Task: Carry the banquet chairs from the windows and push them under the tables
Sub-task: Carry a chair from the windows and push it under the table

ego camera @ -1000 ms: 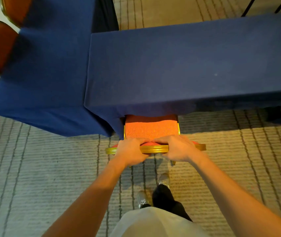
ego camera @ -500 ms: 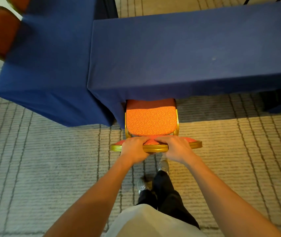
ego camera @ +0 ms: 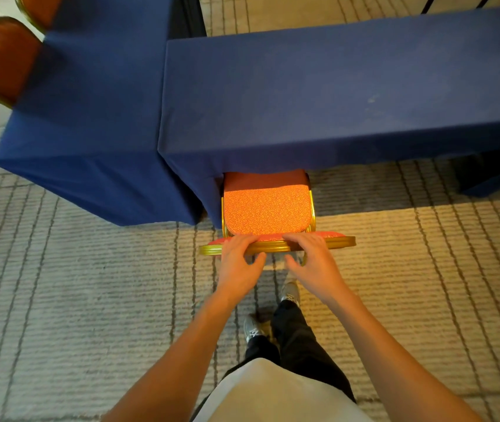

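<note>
A banquet chair with an orange patterned seat (ego camera: 267, 211) and a gold frame stands with the front of its seat under the blue-clothed table (ego camera: 333, 95). Its gold top rail (ego camera: 276, 246) faces me. My left hand (ego camera: 238, 263) and my right hand (ego camera: 315, 263) sit side by side at the middle of the rail. Their fingers lie loosely over its top and the thumbs hang spread below it, off the rail.
A second blue-clothed table (ego camera: 90, 117) meets the first at its left end. Two more red chairs with gold frames (ego camera: 2, 59) stand at the far left. Striped beige carpet (ego camera: 75, 284) lies all around; my feet (ego camera: 254, 330) are just behind the chair.
Both hands gripped the rail firmly before; now their fingers have loosened and the thumbs have come off it. More of the seat shows than a second ago.
</note>
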{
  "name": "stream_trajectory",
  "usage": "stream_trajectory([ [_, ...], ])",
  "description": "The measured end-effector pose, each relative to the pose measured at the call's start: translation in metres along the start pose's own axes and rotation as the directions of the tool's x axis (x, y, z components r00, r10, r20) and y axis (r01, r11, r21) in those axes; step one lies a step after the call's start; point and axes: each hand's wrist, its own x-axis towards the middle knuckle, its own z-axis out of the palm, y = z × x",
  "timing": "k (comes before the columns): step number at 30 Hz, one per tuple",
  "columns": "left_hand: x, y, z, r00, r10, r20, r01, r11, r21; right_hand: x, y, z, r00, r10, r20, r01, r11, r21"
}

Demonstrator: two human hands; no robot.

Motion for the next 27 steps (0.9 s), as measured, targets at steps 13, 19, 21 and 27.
stream_trajectory([
  [13, -0.03, 0.022, -0.006, 0.707, -0.615, 0.349, 0.662, 0.401, -0.634, -0.024, -0.035, 0.028, 0.752, 0.556, 0.353, -0.543, 0.221, 0.81],
  [19, 0.011, 0.022, 0.0, 0.591, -0.584, 0.556, 0.597, -0.146, -0.789, 0.012, -0.024, 0.03, 0.727, 0.538, 0.426, -0.408, -0.16, 0.899],
  [21, 0.022, 0.021, 0.003, 0.576, -0.568, 0.588, 0.537, -0.28, -0.796, 0.022, -0.02, 0.031, 0.715, 0.542, 0.442, -0.386, -0.221, 0.896],
  [27, 0.048, 0.021, 0.018, 0.582, -0.613, 0.534, 0.524, -0.22, -0.823, 0.049, -0.007, 0.032, 0.633, 0.639, 0.436, -0.303, -0.314, 0.9],
])
